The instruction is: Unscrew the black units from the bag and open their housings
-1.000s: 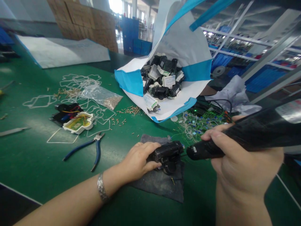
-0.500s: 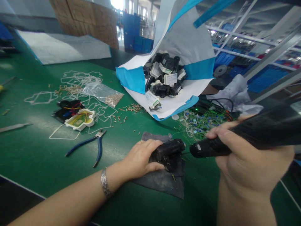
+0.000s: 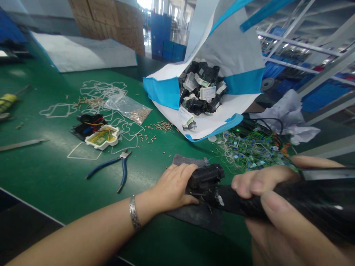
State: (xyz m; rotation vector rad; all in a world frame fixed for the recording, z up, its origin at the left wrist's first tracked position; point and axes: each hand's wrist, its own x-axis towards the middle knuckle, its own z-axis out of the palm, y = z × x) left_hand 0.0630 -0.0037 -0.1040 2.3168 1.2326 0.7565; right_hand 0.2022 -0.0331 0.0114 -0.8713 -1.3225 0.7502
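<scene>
My left hand (image 3: 173,184) is closed around the near side of a black plastic housing (image 3: 208,174), which lies on a dark grey cloth (image 3: 191,218). In my right hand (image 3: 274,188) is a black power screwdriver (image 3: 246,203), held level with its nose pointing left. The nose reaches the housing's lower right side; its tip is lost among the dark parts there. To the left lie cutting pliers (image 3: 124,162) with blue handles, jaws apart. Beyond them sits an opened unit (image 3: 102,136) with a white shell, coloured wires and a circuit board.
A white and blue bag (image 3: 163,92) full of black units stands at the back. Loose screws (image 3: 163,126), a plastic bag of screws (image 3: 138,113) and white gasket rings (image 3: 102,88) lie left of it. Green wires (image 3: 249,147) pile up on the right; a yellow-handled screwdriver (image 3: 7,101) lies far left.
My right hand has brought the power screwdriver left and down, so its nose now meets the housing. My left hand keeps its hold. The whole view has shifted slightly.
</scene>
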